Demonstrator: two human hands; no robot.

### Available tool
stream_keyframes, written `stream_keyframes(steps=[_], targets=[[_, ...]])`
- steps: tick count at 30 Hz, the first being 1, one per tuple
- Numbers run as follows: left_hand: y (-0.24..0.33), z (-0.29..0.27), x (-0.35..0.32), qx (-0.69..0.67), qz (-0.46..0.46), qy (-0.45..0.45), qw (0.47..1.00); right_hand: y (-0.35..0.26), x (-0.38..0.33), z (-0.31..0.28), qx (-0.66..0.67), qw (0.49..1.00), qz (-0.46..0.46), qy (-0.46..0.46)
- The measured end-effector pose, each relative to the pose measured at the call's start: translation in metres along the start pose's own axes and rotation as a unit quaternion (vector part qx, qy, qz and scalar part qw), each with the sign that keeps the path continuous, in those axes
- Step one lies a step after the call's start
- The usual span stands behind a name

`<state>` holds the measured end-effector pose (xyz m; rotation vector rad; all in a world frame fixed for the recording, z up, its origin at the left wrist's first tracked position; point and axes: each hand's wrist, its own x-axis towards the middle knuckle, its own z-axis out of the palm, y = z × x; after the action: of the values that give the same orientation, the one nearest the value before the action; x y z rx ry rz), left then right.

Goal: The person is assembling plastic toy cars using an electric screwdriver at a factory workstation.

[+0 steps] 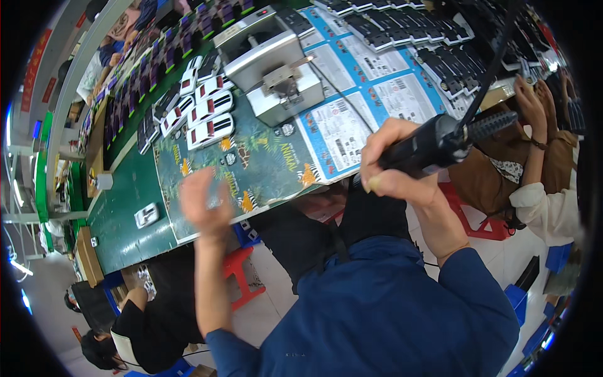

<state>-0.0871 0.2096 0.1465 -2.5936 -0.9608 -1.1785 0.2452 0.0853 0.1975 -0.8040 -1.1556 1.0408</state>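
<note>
Black power tool [440, 143] in right hand [392, 166]

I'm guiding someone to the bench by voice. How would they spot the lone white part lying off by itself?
Start at the green bench and find the patterned mat in front of the metal press. Left of the mat, near the bench's front edge, lies a single white part. Unlike the white parts lined up in rows behind the mat, it sits alone on bare green.

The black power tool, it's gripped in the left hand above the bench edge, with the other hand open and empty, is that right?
Not quite: the head view shows the black tool gripped in the right hand, not the left. The left hand, blurred, is the open, empty one.
</note>
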Motion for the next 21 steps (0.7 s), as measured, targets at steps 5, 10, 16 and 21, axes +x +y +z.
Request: stream_keyframes(steps=[5, 10, 16, 21], targets=[[0.17, 0.151, 0.105, -0.376, -0.157, -0.09, 0.909, -0.014, -0.018, 0.002, 0.07, 0.997, -0.016, -0.031], [0.22, 0.273, 0.185, -0.24, -0.199, -0.212, 0.926, -0.03, -0.036, -0.014, 0.006, 0.999, -0.028, -0.042], [0.244, 0.303, 0.219, -0.239, -0.194, -0.295, 0.905, -0.041, -0.044, -0.037, 0.043, 0.998, -0.046, -0.009], [0.248, 0.303, 0.186, -0.557, -0.316, -0.122, 0.759, -0.045, -0.044, -0.038, 0.049, 0.998, -0.022, 0.025]])
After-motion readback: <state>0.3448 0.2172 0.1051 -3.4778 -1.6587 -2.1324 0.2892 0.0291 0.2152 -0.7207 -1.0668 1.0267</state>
